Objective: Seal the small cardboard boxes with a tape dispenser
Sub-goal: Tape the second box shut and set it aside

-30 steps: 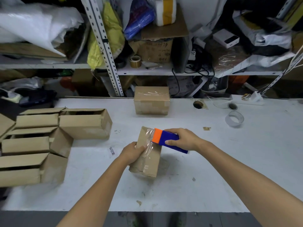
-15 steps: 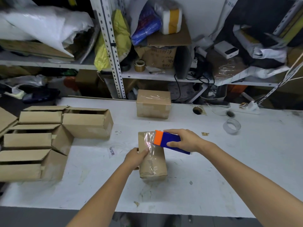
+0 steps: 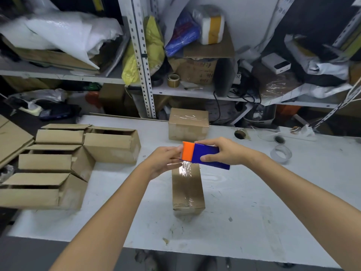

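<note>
The right hand (image 3: 224,153) gripped the blue-and-orange plastic tape dispenser (image 3: 205,152) above the small brown cardboard box (image 3: 187,190), which lay under both hands. The left hand (image 3: 164,162) curled by the orange tip, probably to tear the tape; its hold was unclear.

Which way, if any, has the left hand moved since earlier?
Yes. The left hand left the taped box and moved toward the sealed box at the back, reaching the tape dispenser.

Left hand (image 3: 164,161) and right hand (image 3: 224,153): bare. Left forearm (image 3: 109,212) and right forearm (image 3: 293,192): bare along whole visible length.
</note>
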Demonstrator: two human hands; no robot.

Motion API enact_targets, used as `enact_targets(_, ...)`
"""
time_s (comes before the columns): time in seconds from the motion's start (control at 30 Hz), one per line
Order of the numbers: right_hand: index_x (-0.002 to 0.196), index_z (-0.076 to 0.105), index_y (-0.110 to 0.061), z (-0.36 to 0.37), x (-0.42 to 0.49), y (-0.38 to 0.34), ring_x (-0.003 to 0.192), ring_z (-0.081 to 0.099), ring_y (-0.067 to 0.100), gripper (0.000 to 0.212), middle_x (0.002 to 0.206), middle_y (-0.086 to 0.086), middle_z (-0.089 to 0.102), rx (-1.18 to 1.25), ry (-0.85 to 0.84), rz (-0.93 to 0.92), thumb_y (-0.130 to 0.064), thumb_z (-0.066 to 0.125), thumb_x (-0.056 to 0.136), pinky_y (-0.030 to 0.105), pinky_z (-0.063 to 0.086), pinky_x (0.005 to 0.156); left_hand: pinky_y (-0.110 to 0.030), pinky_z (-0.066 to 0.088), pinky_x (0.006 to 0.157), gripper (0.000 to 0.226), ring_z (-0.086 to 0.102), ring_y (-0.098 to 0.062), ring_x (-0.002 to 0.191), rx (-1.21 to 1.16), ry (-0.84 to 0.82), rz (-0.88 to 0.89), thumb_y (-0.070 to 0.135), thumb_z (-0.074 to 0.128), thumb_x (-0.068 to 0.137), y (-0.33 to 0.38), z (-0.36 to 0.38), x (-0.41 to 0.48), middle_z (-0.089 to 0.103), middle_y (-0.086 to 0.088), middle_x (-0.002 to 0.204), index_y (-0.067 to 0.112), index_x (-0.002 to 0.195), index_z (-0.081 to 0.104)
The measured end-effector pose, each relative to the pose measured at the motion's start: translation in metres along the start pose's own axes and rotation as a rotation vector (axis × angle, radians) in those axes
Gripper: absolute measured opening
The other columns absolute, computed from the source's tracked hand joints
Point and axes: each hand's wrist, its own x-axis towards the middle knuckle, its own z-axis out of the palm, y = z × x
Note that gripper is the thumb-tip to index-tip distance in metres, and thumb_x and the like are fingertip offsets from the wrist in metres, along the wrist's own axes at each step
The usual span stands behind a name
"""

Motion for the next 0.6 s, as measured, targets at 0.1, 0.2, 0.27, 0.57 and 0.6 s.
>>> enact_targets(0.1, 0.143, 0.042, -0.041, -0.001, 0.001, -0.002, 0.102, 0.058, 0.006, 0.062, 0.119, -0.018, 0.056, 0.012, -0.032, -0.004, -0.045, 0.070, 0.088, 0.022, 0.053, 0.076, -0.036, 0.056, 0.090, 0.029, 0.071, -0.017, 0.103, -0.064, 0.026, -0.034, 0.037, 0.057, 0.099, -0.001, -0.006, -0.001, 0.075, -0.005, 0.108, 0.015, 0.114, 0.069)
enact_targets(0.2, 0.143, 0.042, -0.040, 0.005, 0.008, -0.004, 0.106, 0.058, 0.010, 0.063, 0.125, -0.014, 0.057, -0.029, -0.073, 0.009, -0.047, 0.070, 0.087, 0.028, 0.055, 0.081, -0.033, 0.059, 0.081, 0.020, 0.072, -0.016, 0.098, 0.133, 0.151, -0.004, 0.027, 0.060, 0.098, -0.005, -0.003, 0.003, 0.075, -0.005, 0.100, 0.011, 0.105, 0.071)
enact_targets(0.27, 0.143, 0.042, -0.038, 0.007, 0.015, -0.004, 0.108, 0.058, 0.013, 0.062, 0.128, -0.010, 0.058, -0.058, -0.081, 0.014, -0.048, 0.069, 0.088, 0.030, 0.055, 0.084, -0.033, 0.060, 0.074, 0.016, 0.070, -0.016, 0.087, 0.235, 0.339, 0.036, 0.022, 0.061, 0.097, -0.010, 0.001, 0.012, 0.073, -0.007, 0.091, 0.009, 0.097, 0.071)
enact_targets(0.57, 0.139, 0.047, -0.039, -0.042, 0.032, 0.036, 0.106, 0.057, 0.018, 0.056, 0.124, -0.006, 0.057, -0.241, -0.140, 0.229, -0.047, 0.069, 0.088, 0.028, 0.049, 0.074, -0.036, 0.060, 0.072, 0.020, 0.058, -0.014, 0.067, 0.119, 0.622, -0.001, 0.015, 0.065, 0.093, -0.027, -0.031, 0.036, 0.069, -0.006, 0.075, 0.012, 0.073, 0.066)
enact_targets(0.6, 0.137, 0.048, -0.039, -0.042, 0.037, 0.038, 0.105, 0.057, 0.018, 0.054, 0.124, -0.006, 0.057, -0.245, -0.146, 0.231, -0.047, 0.069, 0.088, 0.028, 0.050, 0.074, -0.036, 0.060, 0.071, 0.021, 0.058, -0.014, 0.067, 0.125, 0.622, -0.007, 0.015, 0.065, 0.093, -0.028, -0.031, 0.039, 0.069, -0.006, 0.075, 0.012, 0.072, 0.067)
